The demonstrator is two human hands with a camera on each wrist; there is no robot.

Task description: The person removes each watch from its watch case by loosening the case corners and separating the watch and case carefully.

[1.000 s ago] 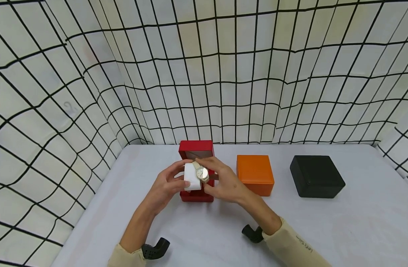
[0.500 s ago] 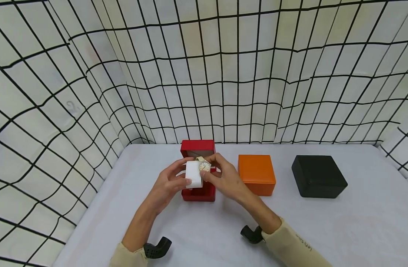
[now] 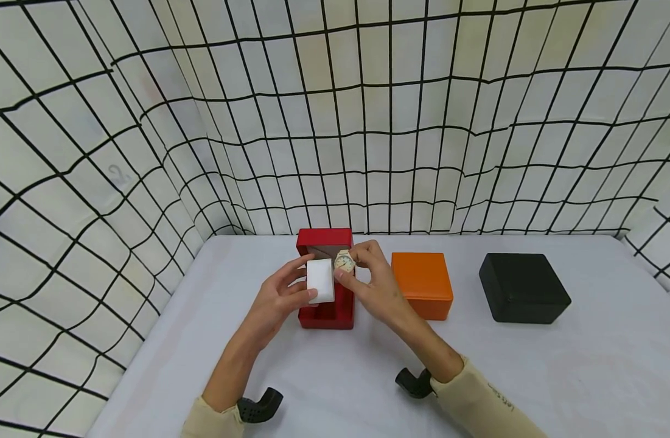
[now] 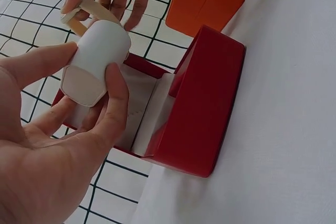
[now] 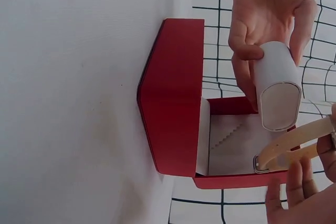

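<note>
My left hand (image 3: 275, 302) grips a white watch cushion (image 3: 321, 281) between thumb and fingers, above the open red watch box (image 3: 342, 310). In the left wrist view the cushion (image 4: 102, 51) is a rounded tube with a flat end. Just to its right, my right hand (image 3: 380, 283) pinches a wristwatch (image 3: 344, 261) with a cream strap and a pale round dial. The right wrist view shows the strap (image 5: 294, 142) as a loop with a metal buckle, apart from the cushion (image 5: 278, 85). Behind both hands stands the box's raised lid (image 3: 325, 236).
An orange box (image 3: 420, 277), closed, stands right of the red one. Farther right is a closed black box (image 3: 523, 289). All rest on a white-covered table (image 3: 324, 377), with black netting (image 3: 389, 134) along its back and left side.
The watch has come off the cushion's right end, drawn up and right by the right hand. The left hand has lifted slightly with the cushion still held.
</note>
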